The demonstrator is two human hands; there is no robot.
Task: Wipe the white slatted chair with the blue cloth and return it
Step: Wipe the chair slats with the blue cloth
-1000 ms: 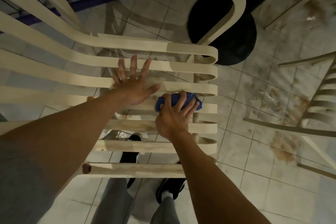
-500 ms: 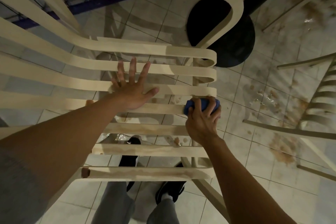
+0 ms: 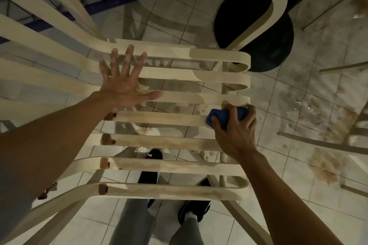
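The white slatted chair (image 3: 179, 73), smooth moulded plastic with rounded slat ends, is showing brown streaks and blobs along several slats. The left hand (image 3: 121, 83) is lying flat across the upper slats, its grip apart, fingers splayed. The right hand (image 3: 237, 135) is pressing the bunched blue cloth (image 3: 223, 117) against the right end of a middle slat, its grip clamped round the cloth. The glossy tiled floor (image 3: 288, 195) beneath is carrying similar brown spatter.

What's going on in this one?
A person is wiping a white slatted chair. The right hand grips a blue cloth against the right end of a slat, while the left hand lies flat on the slats farther left, fingers spread. Several slats and the tiled floor show brown stains.
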